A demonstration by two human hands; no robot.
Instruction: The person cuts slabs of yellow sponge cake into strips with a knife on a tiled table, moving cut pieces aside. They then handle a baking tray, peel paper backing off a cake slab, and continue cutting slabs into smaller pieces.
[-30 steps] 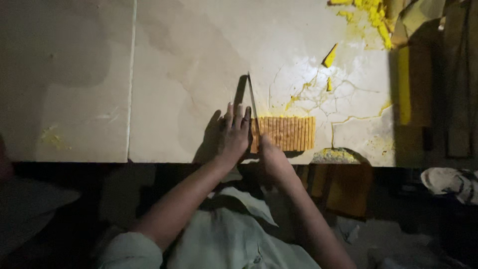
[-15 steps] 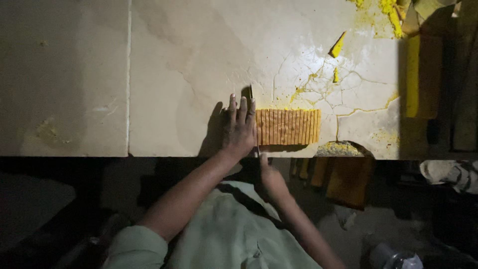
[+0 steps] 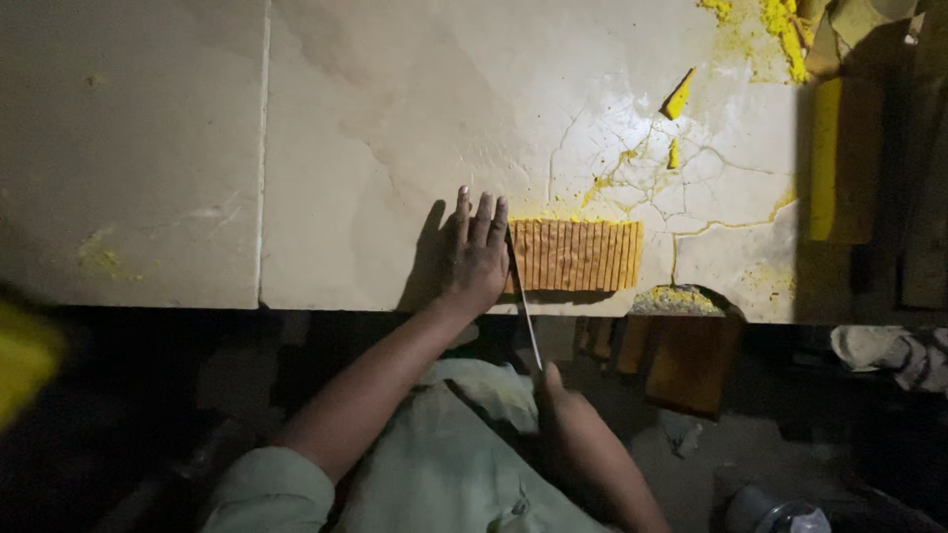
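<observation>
Orange ridged slab [image 3: 575,256] at the edge of a cracked stone bench [image 3: 346,118], both hands at work.

Head view: left hand [image 3: 474,255] lies flat, fingers together, palm down on the bench, touching the slab's left end. Right hand [image 3: 563,415], below the bench edge at 6 o'clock from the slab, is closed round the handle of a thin blade [image 3: 525,306] that runs up between left hand and slab. Yellow powder [image 3: 770,20] lies at 1 o'clock, a yellow wedge [image 3: 677,96] just under it, a yellow bar [image 3: 825,158] at 3 o'clock. Brown blocks [image 3: 691,365] sit in the dark under the bench; a pale cloth [image 3: 889,350] lies far right.
</observation>
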